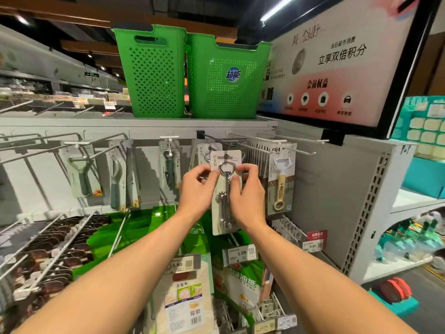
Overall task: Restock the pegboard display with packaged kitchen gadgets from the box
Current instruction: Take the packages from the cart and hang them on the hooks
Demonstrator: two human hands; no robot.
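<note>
Both hands hold one carded corkscrew pack (225, 158) upright before the pegboard display's (38, 186) top row, toward its right edge. The left hand (196, 190) pinches the card's left edge by thumb and forefinger, beside the opener's metal ring; the right hand (250, 197) pinches the right edge opposite, its other fingers curled over the card's lower right. A hanging peeler pack (281, 179) is just beside the right hand. Whether the card's slot is on a hook cannot be told.

a cross-patterned green basket (154, 75) and a dot-patterned green basket (228, 100) with a blue logo (233, 75). a silver corkscrew (224, 202) on a white card (226, 156); a red tag (317, 234).
</note>
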